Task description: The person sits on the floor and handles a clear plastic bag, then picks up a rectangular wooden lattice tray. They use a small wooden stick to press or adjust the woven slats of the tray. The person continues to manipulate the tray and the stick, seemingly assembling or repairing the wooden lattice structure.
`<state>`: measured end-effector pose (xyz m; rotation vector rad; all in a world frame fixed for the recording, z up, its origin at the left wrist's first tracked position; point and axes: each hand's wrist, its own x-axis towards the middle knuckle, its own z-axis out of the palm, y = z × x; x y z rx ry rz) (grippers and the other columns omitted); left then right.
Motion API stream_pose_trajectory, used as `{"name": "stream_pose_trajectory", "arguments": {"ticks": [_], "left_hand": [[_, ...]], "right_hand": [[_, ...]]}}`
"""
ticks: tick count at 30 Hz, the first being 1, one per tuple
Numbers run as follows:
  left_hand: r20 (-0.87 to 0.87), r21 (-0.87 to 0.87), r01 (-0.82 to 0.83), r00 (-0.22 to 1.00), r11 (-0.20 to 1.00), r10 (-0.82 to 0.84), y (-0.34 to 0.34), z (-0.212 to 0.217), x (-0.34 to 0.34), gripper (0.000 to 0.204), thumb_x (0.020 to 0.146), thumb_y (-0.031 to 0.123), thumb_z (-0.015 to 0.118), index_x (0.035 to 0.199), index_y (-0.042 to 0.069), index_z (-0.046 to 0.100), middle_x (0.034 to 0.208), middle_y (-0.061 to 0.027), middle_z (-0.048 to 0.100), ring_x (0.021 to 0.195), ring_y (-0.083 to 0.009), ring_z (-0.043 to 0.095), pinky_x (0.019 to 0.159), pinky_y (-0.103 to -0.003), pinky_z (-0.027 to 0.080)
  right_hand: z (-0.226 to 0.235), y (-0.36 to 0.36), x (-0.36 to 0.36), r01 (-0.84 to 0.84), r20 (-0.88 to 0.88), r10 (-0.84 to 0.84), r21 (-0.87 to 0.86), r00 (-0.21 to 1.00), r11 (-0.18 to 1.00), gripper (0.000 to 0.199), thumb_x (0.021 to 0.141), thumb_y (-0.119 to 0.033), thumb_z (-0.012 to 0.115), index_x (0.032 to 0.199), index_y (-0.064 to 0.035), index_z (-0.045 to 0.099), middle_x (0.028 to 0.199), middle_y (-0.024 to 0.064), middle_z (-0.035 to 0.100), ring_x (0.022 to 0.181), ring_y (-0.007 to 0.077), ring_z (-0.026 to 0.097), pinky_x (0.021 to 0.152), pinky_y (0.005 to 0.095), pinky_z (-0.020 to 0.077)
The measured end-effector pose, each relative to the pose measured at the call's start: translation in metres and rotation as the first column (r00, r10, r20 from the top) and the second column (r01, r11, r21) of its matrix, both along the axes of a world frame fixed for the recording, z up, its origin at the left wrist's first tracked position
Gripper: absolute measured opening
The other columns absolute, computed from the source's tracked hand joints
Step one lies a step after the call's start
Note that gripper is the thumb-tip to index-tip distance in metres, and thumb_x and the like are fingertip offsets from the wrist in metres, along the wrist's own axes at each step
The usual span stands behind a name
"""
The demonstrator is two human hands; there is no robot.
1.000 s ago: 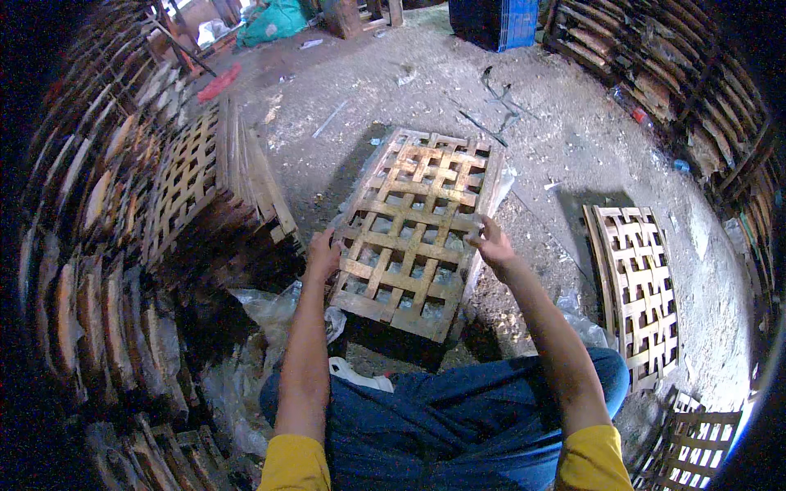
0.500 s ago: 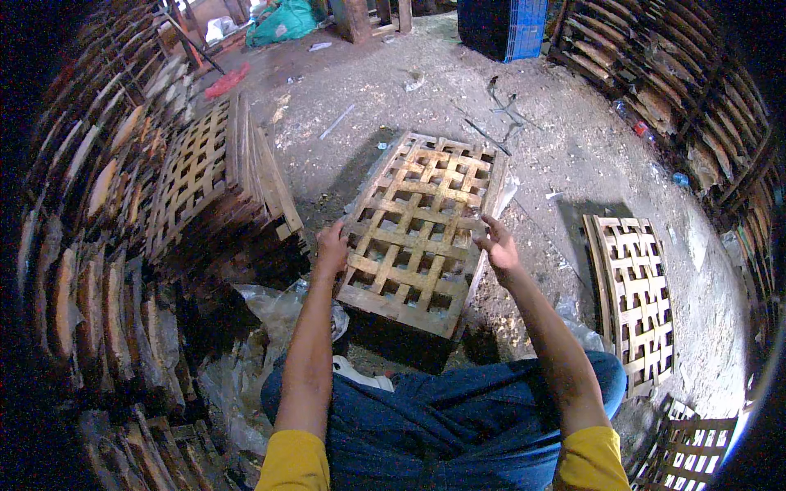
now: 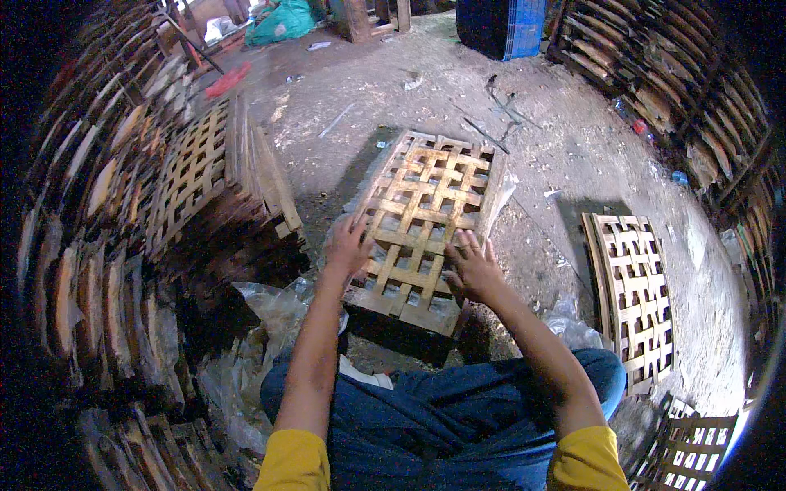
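Lattice panel, left hand, right hand on it; grip wide (palms down)

A blue crate stands far back — left of it, a green sack and red scrap.

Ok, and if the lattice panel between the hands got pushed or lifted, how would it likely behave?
The lattice panel would probably be fairly stiff: it looks like woven wood and shows no obvious sag. If only one layer, it's likely light for its size, given its many openings. It seems unlikely to roll, being broad and flat.
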<state>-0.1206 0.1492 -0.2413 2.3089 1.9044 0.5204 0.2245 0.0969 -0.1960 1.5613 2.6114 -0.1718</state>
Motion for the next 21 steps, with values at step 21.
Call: {"name": "stream_pose_trajectory", "arguments": {"ticks": [21], "left_hand": [[0.093,-0.144,-0.293,0.947,0.945,0.308,-0.014,-0.036,-0.062,0.05,0.084,0.035,0.072,0.114,-0.005,0.064,0.109,-0.0285,0.068,0.102,-0.0456,0.065,0.091,-0.052,0.052]], "right_hand": [[-0.018,-0.043,-0.059,-0.277,-0.052,0.285,0.119,0.957,0.953,0.09,0.088,-0.061,0.061,0.148,0.002,0.04,0.16,0.0251,0.029,0.149,0.0407,0.026,0.119,0.0654,0.0149]]}}
